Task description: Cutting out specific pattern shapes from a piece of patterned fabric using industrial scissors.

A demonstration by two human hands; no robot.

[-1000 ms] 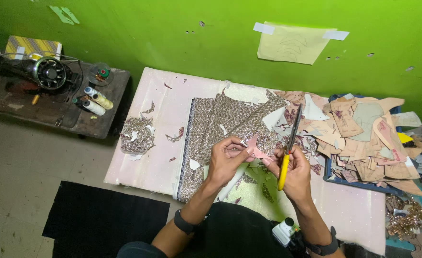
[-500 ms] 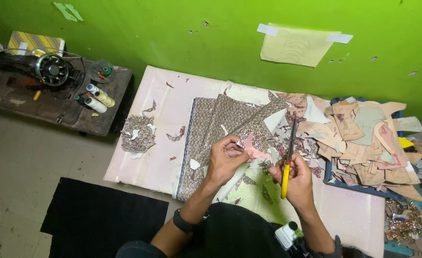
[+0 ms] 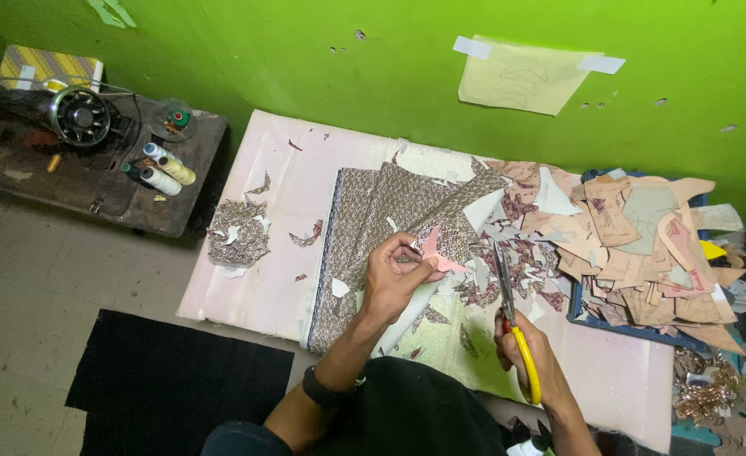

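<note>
Scissors, yellow-handled, long steel blades [image 3: 512, 325], sat gripped in right hand [image 3: 525, 346], blades pointing up and away, tips apart from work. Left hand [image 3: 394, 274] pinched small pink cut-out fabric piece [image 3: 434, 251] between fingertips, above folded brown patterned cloth [image 3: 390, 224] on pale pink padded table [image 3: 255, 279]. Step judged: between cuts, piece being turned or checked. Next cut would call for blades brought in to piece edge. Stack of tan cut shapes [image 3: 643, 245] lay at right.
</note>
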